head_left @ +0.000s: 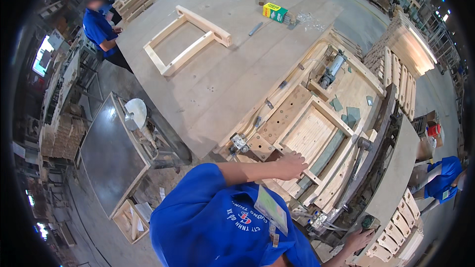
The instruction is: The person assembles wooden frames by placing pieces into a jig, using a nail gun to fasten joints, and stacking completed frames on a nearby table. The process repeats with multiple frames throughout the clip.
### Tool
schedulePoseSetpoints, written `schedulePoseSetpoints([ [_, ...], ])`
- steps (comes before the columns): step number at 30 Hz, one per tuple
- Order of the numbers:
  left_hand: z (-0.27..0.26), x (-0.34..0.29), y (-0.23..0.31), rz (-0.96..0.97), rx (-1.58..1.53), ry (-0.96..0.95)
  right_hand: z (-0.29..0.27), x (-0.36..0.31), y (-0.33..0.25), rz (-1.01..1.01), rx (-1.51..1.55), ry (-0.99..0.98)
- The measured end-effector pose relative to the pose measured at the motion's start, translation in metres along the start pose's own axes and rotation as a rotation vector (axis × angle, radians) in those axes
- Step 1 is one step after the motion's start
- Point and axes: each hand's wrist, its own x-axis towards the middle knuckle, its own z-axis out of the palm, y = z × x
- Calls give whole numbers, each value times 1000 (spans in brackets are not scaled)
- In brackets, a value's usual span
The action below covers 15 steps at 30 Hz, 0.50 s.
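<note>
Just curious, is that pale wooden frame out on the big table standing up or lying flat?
Lying flat: the wooden frame rests with all its rails down on the big table, nothing propping it.

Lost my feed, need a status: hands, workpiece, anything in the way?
Left hand flat on wooden frame in jig. Right hand beside green-topped tool. Nothing blocking.

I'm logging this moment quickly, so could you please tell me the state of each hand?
Left hand: open, fingers resting on the pale wooden frame in the clamping jig.
Right hand: curled around a dark green-topped control; grip unclear.
</note>
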Motion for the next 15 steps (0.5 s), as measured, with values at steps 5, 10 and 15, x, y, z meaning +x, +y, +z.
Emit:
schedulePoseSetpoints([
  [5,27,15,-10,-44,13,-16,-41,-66,-110,-42,1148,-159],
  [10,30,26,-10,-25,-26,-26,-74,-134,-127,296,1613,-653],
  [15,27,29,-9,-6,-13,-80,-77,-127,-136,117,1553,-629],
])
